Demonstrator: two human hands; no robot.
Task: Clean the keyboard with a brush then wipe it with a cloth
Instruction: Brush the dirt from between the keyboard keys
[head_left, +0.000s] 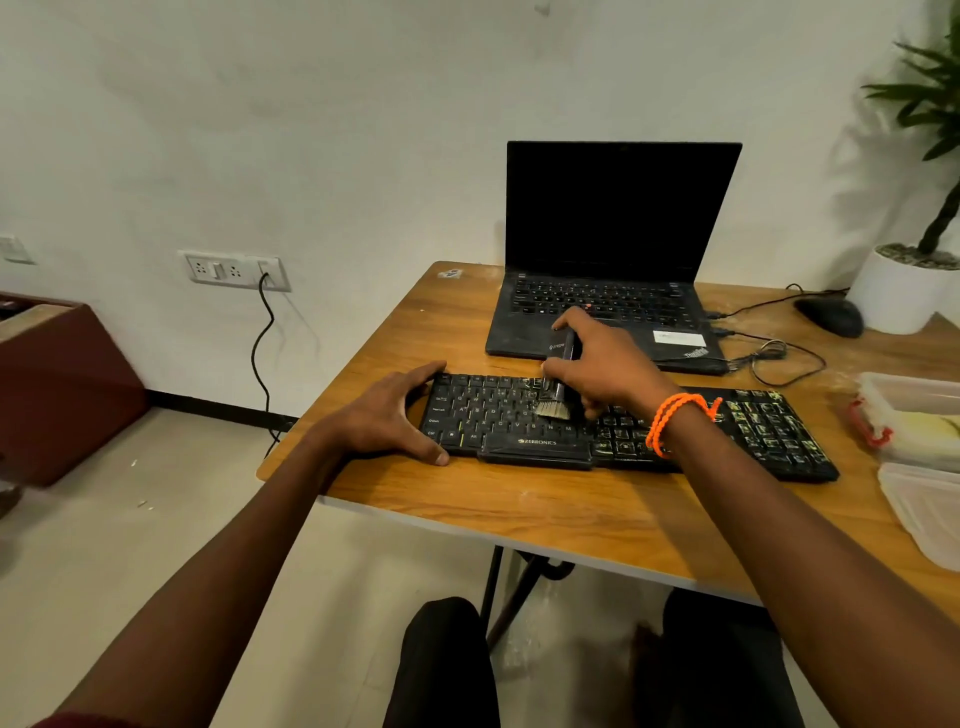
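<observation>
While right hand (605, 364) grips brush (557, 387), left hand (395, 418) splayed against keyboard (769, 431); laptop (613, 260) behind.

Head view, downward, over desk (545, 499)

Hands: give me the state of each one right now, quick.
Left hand: open, fingers spread around the left end of the keyboard, bracing it.
Right hand: closed on the brush, bristles down on the keys.
</observation>
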